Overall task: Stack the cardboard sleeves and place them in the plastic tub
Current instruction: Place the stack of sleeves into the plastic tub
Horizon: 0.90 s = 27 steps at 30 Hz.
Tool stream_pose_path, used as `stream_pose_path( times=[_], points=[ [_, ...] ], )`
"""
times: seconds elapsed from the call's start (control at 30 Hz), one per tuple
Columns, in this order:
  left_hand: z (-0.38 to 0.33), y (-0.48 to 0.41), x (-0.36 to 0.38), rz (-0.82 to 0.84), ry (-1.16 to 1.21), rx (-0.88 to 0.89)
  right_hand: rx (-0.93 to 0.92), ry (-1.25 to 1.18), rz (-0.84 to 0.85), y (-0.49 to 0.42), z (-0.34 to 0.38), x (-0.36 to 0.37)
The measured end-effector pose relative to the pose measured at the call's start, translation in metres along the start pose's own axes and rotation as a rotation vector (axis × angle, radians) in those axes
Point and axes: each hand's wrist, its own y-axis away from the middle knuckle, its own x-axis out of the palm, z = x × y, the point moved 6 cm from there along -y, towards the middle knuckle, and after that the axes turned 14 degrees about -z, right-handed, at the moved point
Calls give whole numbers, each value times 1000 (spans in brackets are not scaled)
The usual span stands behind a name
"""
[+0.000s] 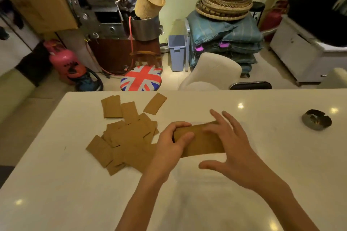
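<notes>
A brown stack of cardboard sleeves (199,142) lies lengthwise at the middle of the white table (65,193). My left hand (169,148) grips the stack's left end, thumb on top. My right hand (229,148) is spread over the right end, fingers resting on it and thumb held apart below. To the left lies a loose pile of flat sleeves (129,137), with two more sleeves (111,106) and a single one (155,103) farther back. Under my hands there is a faint see-through outline (177,176) that may be the plastic tub; I cannot tell for sure.
A dark metal ashtray (317,119) sits on the table at the right. Beyond the far edge stand a stool with a flag cushion (140,78), a white chair (212,71) and a dark chair back (250,85).
</notes>
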Motion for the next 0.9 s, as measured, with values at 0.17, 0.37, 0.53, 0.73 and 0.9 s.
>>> stream_pose_path(
  times=[0.17,0.37,0.53,0.73,0.9],
  points=[
    [4,-16,2,51,22,-31,749,-891,23,-7,-33,25],
    [24,-54,2,-203,-172,28,1068,-908,-106,-16,-95,67],
    [79,-62,11,-126,-133,-112,1143,-653,-36,-10,-108,95],
    [86,-61,11,-127,-22,-155,1244,-584,-59,-2,-98,132],
    [99,-65,13,-149,-44,-142,1204,-413,-119,-7,-91,139]
  ],
)
